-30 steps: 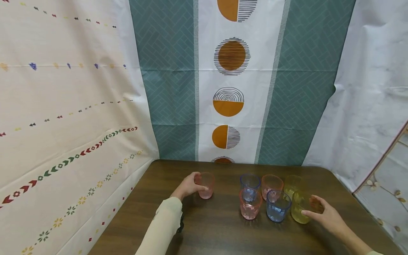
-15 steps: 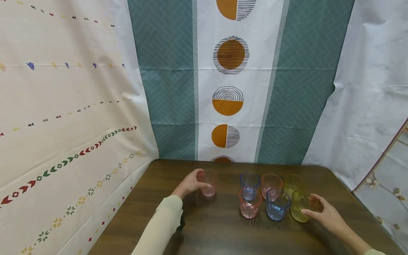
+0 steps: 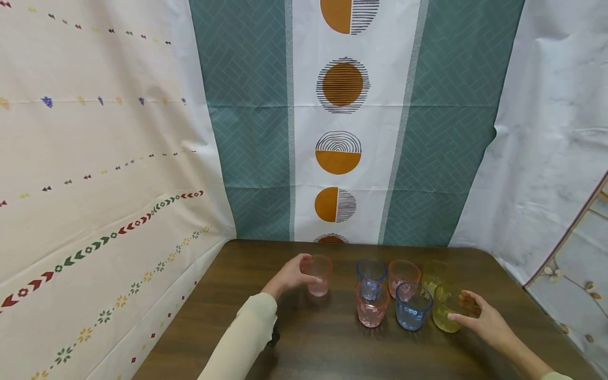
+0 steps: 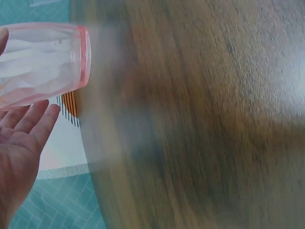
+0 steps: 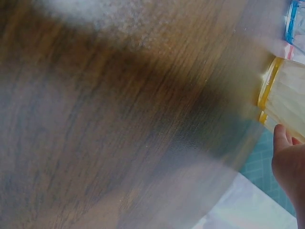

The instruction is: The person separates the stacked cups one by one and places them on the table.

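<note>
In the head view my left hand (image 3: 291,274) holds a clear pink glass (image 3: 320,282) near the back of the table, left of the other glasses. Thumb and fingers lie on either side of it; the left wrist view shows the same pink glass (image 4: 43,62) with my fingers (image 4: 40,119) along its side. At the right, my right hand (image 3: 484,319) curves round a yellow glass (image 3: 446,311), thumb at its near side. The right wrist view catches that yellow glass (image 5: 286,93) at its edge, next to the right hand (image 5: 289,164).
Beside the held yellow glass stand a front blue glass (image 3: 412,314) and a front pink glass (image 3: 371,311). Behind them are a blue glass (image 3: 372,270), a pink glass (image 3: 404,270) and a yellow glass (image 3: 437,272). Patterned cloths surround the dark wooden table (image 3: 313,343).
My left hand has moved the pink glass to the right, closer to the group of glasses. My right hand and the yellow glass have stayed in place.
</note>
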The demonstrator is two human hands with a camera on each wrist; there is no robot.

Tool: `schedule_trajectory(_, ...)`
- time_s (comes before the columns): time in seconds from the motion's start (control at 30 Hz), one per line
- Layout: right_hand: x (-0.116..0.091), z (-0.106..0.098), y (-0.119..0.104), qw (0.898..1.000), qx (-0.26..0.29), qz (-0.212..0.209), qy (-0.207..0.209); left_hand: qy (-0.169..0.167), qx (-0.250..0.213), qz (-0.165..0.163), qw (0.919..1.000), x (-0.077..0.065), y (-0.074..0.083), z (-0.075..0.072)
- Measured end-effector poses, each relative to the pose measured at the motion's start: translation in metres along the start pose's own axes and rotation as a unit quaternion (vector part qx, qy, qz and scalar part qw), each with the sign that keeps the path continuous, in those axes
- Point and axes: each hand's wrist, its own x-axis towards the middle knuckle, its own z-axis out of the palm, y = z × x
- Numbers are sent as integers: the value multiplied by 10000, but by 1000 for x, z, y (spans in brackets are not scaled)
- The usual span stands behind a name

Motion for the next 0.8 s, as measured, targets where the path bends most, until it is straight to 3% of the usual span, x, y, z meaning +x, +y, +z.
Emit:
schedule_trajectory(0.4, 1, 0, 1, 10000, 31, 61, 10, -5, -38, 72, 10000, 7, 11, 17)
schedule_trajectory(0.8, 4, 1, 6, 9999, -70, 35, 118, 7, -13, 140, 9999, 16, 9, 33)
